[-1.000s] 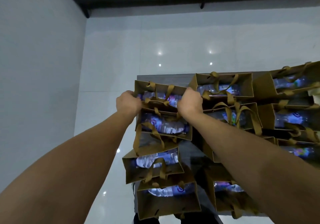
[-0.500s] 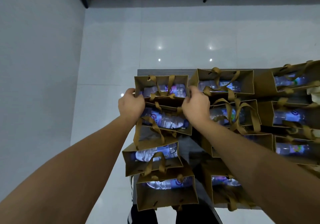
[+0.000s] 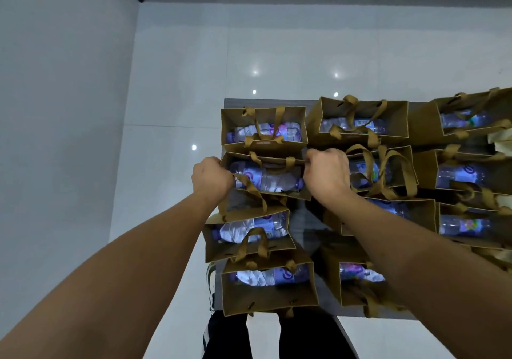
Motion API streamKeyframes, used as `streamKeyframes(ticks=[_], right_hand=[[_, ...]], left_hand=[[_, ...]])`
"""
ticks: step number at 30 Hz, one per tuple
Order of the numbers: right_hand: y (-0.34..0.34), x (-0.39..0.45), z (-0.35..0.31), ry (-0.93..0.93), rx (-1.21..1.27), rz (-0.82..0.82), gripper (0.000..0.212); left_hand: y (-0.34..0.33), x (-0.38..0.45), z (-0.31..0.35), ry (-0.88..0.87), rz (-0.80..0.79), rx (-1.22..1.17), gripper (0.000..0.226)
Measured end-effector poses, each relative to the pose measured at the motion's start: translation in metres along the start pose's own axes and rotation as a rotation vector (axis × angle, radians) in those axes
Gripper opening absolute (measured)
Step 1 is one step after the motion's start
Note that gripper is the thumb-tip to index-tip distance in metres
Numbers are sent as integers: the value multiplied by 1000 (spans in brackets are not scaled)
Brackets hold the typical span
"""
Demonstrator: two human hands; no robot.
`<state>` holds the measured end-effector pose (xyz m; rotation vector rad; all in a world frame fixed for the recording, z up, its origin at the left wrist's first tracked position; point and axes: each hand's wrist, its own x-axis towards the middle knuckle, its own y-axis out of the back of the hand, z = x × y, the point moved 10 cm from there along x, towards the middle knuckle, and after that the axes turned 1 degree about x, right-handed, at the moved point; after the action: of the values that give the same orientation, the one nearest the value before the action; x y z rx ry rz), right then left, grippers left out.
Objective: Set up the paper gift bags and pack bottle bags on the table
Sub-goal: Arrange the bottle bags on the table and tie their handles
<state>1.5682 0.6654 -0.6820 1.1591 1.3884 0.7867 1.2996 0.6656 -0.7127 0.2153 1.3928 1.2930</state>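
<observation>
I have both hands on one paper gift bag (image 3: 266,177), the second from the far end in the left-hand column on the counter (image 3: 303,220). My left hand (image 3: 212,179) grips the bag's left end wall with the fingers curled over the rim, and my right hand (image 3: 327,174) grips the right end wall the same way. Holding it by both short ends lets me keep the mouth square and steer the whole bag without crushing the sides.

Inside lies a water bottle (image 3: 266,178) on its side, running the length of the bag, which is why the bag sits wide and low. Its ribbon handles (image 3: 250,189) flop loose over the rim, clear of my grip.

The far bag (image 3: 263,130) touches this one along its long wall, and the bag on the near side (image 3: 246,234) overlaps it slightly at an angle. The neighbouring column to the right stands close beside my right hand. I judge I am squaring this bag into line with the far one so that the column packs tight; the skewed near bag looks like the next one wanting straightening. Nearly every bag I can see already holds a bottle, so the task seems well advanced. The tight spacing leaves a risk of snagging a neighbour's handles.
</observation>
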Motion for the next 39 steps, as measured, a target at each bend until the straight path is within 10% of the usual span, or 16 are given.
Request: streamKeyframes(ticks=[11, 18, 26, 39], right_hand=[[13, -83, -16, 129, 321, 184, 19], [-117, -252, -50, 433, 99, -491, 48], [-140, -253, -37, 203, -34, -456, 30], [-114, -259, -30, -16, 301, -414, 17]], left_hand=[[14, -51, -28, -116, 103, -91, 40], [-24, -141, -55, -549, 122, 136, 18], [-85, -229, -87, -955, -79, 248, 17], [-100, -210, -91, -754, -334, 473, 22]])
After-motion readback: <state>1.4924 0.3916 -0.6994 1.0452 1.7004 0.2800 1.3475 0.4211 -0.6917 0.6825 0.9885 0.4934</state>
